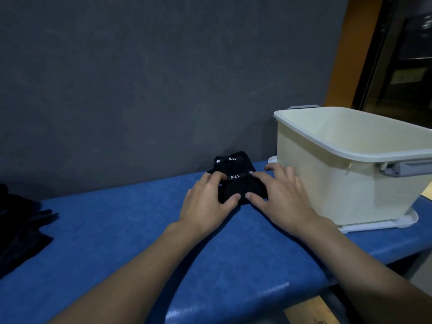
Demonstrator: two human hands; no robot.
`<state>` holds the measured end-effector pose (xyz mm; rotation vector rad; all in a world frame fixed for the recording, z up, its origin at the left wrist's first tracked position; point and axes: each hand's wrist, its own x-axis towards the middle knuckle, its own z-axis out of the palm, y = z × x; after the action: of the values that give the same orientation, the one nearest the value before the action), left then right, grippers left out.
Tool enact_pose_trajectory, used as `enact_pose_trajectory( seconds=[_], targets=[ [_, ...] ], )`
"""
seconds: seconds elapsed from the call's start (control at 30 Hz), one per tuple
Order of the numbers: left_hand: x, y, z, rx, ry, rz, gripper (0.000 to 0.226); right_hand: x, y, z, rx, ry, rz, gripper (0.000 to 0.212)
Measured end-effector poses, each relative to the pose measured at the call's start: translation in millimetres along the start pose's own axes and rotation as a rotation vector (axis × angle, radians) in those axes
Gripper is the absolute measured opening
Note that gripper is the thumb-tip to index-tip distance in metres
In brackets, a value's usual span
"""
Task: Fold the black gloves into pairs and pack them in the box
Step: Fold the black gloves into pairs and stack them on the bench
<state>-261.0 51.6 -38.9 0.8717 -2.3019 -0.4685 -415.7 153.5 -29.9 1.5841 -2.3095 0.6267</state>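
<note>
Blue padded tabletop (pixel 117 230) pushed up against a dull grey wall (pixel 140 78), dim light throughout. Between the fingers of both hands, close to the wall: one folded pair (pixel 233 187) of black gloves, two wrist straps (pixel 234 176) with white "5.11" lettering lying one beyond the other, the farther one poking out past the fingertips. On the bundle's left side, left hand (pixel 205 202), fingers bent over the nearer strap, thumb tucked against the near edge, pinching the fabric between thumb and fingers. On the right side, right hand (pixel 280 197), fingers fairly straight and spread, pressing flat, thumb tip at the near edge almost meeting the left thumb. Long axis of the bundle running straight away from the thumbs toward the wall, straps lying crosswise. Just beyond the right little finger, further right: cream plastic box (pixel 339 183), open-topped, standing on what looks like its own white lid (pixel 397 222); contents hidden behind the tall near side. Well off to the left of the left fingers, at the table's end: dark heap of loose gloves (pixel 21 230), not yet paired. Judging by this, fold about finished and packing next: a short lift up and rightward over the high rim, right hand nearer, left hand with the firmer hold. Risk: bundle springing open if let go by the thumbs before landing inside.
</note>
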Motion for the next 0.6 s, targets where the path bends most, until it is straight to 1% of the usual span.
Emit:
enact_pose_trajectory(
  seconds=[0.17, 0.33, 0.5, 0.6],
  targets=[
    [-3.7, 3.2, -9.3, -0.023, -0.001, 0.006, 0.045, -2.7, -0.7, -4.9, 0.015, -0.013, 0.002, 0.059],
    [-11.3, 0.5, -27.1, 0.027, -0.003, 0.013, 0.044, -7.0, -17.8, -11.0, 0.056, -0.001, -0.03, 0.055],
    [-27.0, -13.9, -65.2, 0.079, 0.006, -0.004, 0.045, -15.4, -46.1, -15.9, 0.052, -0.055, -0.098, 0.054],
    [-41.9, -31.1, -97.7, 0.121, 0.026, -0.019, 0.041, -18.9, -68.1, -18.2, 0.051, -0.092, -0.136, 0.054]
  ],
)
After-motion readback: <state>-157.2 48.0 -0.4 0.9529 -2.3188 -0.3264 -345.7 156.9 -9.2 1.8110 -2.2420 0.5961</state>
